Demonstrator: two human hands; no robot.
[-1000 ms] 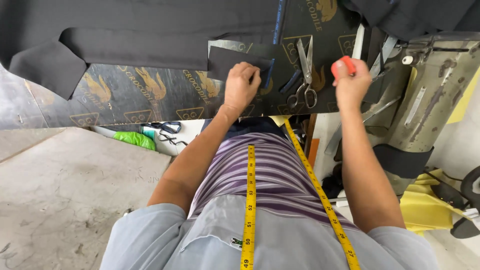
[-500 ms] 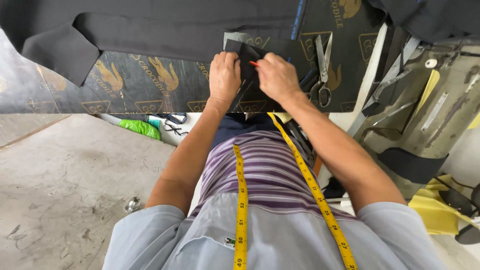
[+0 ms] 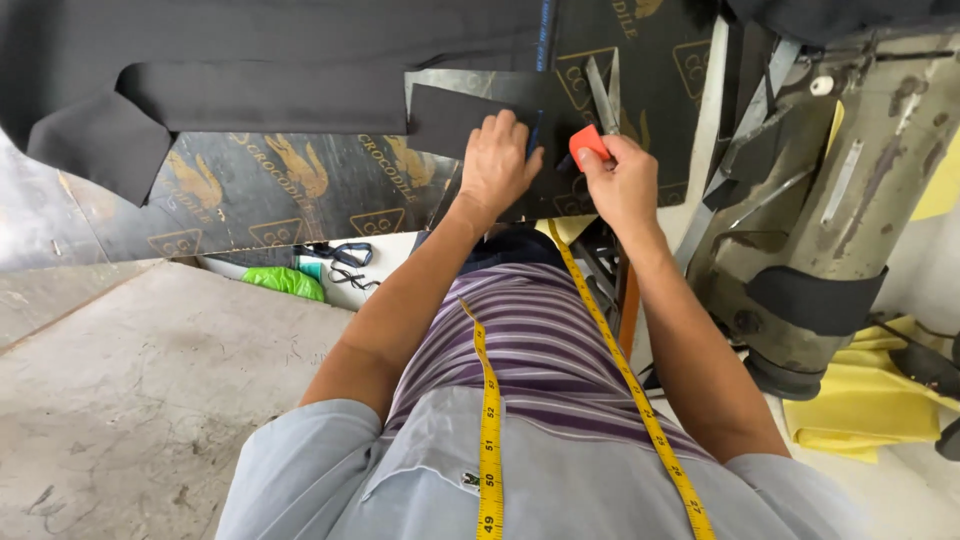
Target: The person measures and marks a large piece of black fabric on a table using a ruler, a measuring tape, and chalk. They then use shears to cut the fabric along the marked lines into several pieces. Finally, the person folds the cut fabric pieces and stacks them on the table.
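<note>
Flat on the counter [image 3: 250, 190], a small dark cloth piece [image 3: 450, 120], rectangular, long axis running left to right, lying mostly to the left of both hands and straight ahead of the body. Left hand [image 3: 497, 165] spread palm-down on the right end of that piece, fingers extended and pressing, gripping nothing. Right hand [image 3: 622, 180] just beside it, apart by a narrow gap, closed in a pinch around a red-orange chalk block [image 3: 588, 143] (thumb and fingertips on it, block tilted toward the cloth edge). Nearer to the cloth piece: the left hand, already touching; the chalk close off its right end, contact with the cloth not clear from here. Scissors [image 3: 603, 95] lying just beyond the right hand, blades pointing away. Larger black fabric [image 3: 200, 60] spread across the far counter, overlapping the piece's upper left. Yellow tape measure [image 3: 488, 420] hanging round the neck, down over the striped shirt.
</note>
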